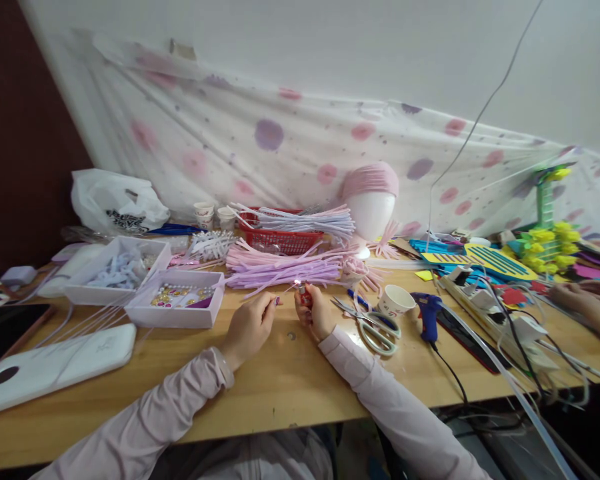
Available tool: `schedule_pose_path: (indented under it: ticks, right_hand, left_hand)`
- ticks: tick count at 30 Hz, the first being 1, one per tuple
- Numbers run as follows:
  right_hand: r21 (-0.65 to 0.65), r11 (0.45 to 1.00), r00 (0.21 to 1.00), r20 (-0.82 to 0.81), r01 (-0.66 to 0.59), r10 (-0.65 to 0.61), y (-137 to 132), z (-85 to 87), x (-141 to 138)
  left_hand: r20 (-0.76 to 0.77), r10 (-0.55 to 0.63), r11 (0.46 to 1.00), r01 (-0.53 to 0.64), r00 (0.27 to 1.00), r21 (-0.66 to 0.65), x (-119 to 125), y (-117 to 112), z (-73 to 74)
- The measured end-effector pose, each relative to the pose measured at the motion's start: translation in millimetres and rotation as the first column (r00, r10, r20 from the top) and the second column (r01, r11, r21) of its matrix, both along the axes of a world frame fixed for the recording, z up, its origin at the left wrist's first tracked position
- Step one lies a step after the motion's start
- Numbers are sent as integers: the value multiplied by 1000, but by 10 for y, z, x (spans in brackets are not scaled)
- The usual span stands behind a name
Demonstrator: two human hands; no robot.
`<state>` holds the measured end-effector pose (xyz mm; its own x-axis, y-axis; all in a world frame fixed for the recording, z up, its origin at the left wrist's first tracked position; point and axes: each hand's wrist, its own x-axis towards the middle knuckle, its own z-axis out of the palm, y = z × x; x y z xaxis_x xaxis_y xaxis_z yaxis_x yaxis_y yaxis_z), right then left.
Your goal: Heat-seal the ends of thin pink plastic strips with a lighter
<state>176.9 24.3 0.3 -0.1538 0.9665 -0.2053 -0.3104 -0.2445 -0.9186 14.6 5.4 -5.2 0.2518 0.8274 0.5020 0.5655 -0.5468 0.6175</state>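
Observation:
My left hand (251,325) is closed in a pinch on a thin pale strip (284,291), whose tip reaches toward a small flame. My right hand (314,311) is wrapped around a small red lighter (305,293) held upright over the wooden table (280,380). The two hands sit close together, just in front of a pile of pink and lilac strips (285,267).
Two white boxes (175,300) of beads and trims stand at left, beside a white flat case (55,367). Scissors (373,323), a paper cup (396,300) and a blue glue gun (429,313) lie right. Red basket (280,239), foam head (371,200) behind. Another person's hands (587,303) at far right.

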Motion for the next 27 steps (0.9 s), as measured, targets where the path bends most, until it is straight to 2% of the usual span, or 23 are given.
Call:
schedule_pose_path:
  ticks: [7, 13, 18, 27]
  right_hand:
    - [-39, 998, 988, -146, 47, -52, 60, 122, 145]
    - [-11, 994, 971, -214, 109, -109, 65, 155, 204]
    - [-44, 996, 981, -178, 77, -84, 33, 148, 133]
    - [-25, 999, 998, -59, 31, -33, -19, 18, -4]
  left_hand:
    - [14, 4, 1000, -4, 1000, 0, 5, 0, 11]
    - [8, 5, 1000, -5, 1000, -12, 5, 0, 12]
    - [19, -10, 1000, 10, 1000, -17, -1, -3, 6]
    - [8, -5, 1000, 6, 1000, -13, 2, -1, 14]
